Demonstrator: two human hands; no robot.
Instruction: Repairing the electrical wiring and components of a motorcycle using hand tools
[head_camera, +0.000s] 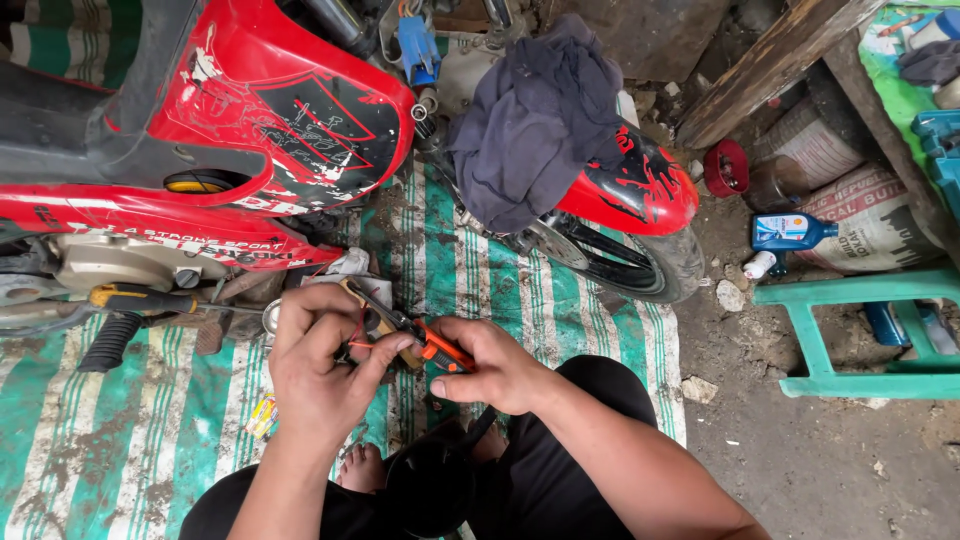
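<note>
Two hands, left (318, 372) and right (497, 366), below one red motorcycle (250, 140): right clamps one orange-handled pliers (420, 338); left pinches one red wire (357, 335). One blue bottle (790, 232) stands right.

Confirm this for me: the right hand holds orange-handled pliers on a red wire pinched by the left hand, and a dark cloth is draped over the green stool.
One detail is wrong. The dark cloth is draped over the motorbike's red front fender, not the green stool, which stands bare at the right. The head view shows this. The rest holds: the right hand holds orange-handled pliers on a red wire pinched by the left hand.
</note>
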